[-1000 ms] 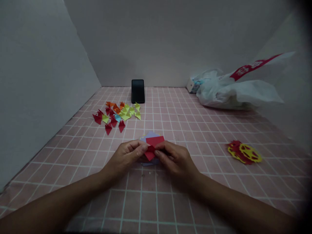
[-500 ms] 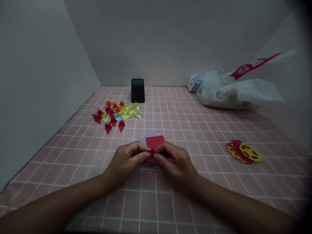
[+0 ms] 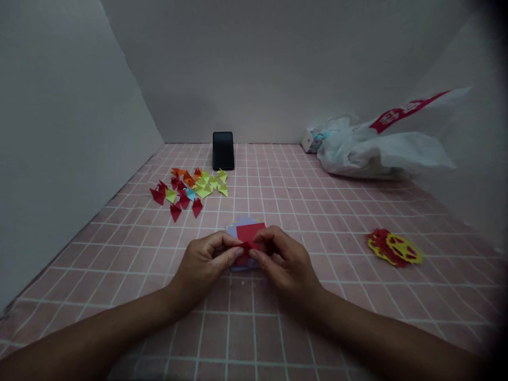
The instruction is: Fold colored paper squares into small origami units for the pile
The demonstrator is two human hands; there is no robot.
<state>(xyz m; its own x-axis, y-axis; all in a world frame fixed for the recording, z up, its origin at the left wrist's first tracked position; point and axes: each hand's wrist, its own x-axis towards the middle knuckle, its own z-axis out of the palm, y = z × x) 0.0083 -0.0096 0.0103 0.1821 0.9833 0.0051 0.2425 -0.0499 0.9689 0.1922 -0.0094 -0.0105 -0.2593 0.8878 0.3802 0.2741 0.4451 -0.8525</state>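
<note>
A small piece of folded red paper [image 3: 246,245] is between my two hands, above a stack of lilac and red paper sheets [image 3: 251,230]. My left hand [image 3: 204,264] pinches its left side between thumb and fingers. On the right side, my right hand [image 3: 291,264] has its thumb against the folded paper, with the index finger bent over it. The fingers partly cover the fold and the lower part of the stack.
Several small folded paper figures [image 3: 184,197] in red, orange, yellow and blue lie at the left. A black phone [image 3: 223,151] stands behind. Red and yellow cut-outs [image 3: 404,248] lie at the right, below a white plastic bag [image 3: 365,151] and a box [image 3: 309,140].
My right index finger has lifted slightly off the red paper. My left hand keeps its pinch. The view has shifted a little.
</note>
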